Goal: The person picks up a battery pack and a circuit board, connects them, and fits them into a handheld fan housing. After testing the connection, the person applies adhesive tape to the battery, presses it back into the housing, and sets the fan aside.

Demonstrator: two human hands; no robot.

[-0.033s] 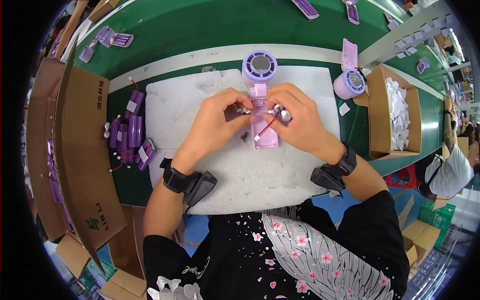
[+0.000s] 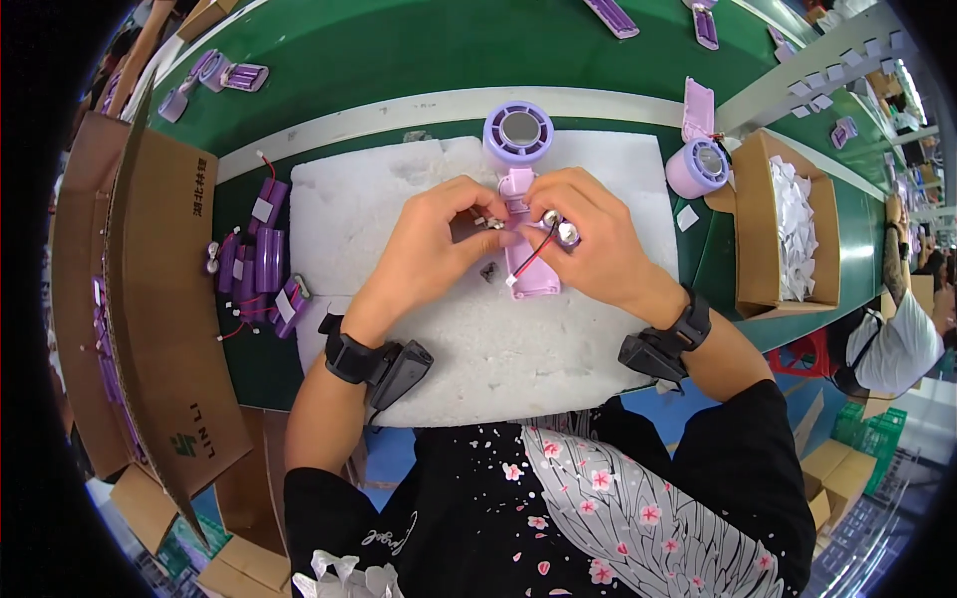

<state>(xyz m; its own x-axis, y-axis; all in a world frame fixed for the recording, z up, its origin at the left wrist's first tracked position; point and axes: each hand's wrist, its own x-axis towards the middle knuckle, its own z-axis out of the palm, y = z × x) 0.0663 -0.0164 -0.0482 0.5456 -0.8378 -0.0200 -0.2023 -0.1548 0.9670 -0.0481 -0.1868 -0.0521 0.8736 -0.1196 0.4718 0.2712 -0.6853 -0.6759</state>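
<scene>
A small handheld fan lies on the white foam pad, its round lilac head at the far side and its open pink handle toward me. My right hand is closed around a battery pack beside the handle; its silver ends show, and the rest is hidden by my fingers. A red and black lead with a white plug hangs from the pack across the handle. On the handle's left, my left hand pinches a small whitish connector, partly covered by the fingers.
Several purple battery packs lie left of the foam pad, beside a tall cardboard box. Another lilac fan and a carton of white paper pieces stand at right. A dark scrap rests near the handle.
The near end of the pink handle has swung slightly to the right. Both hands stay in nearly the same place.
</scene>
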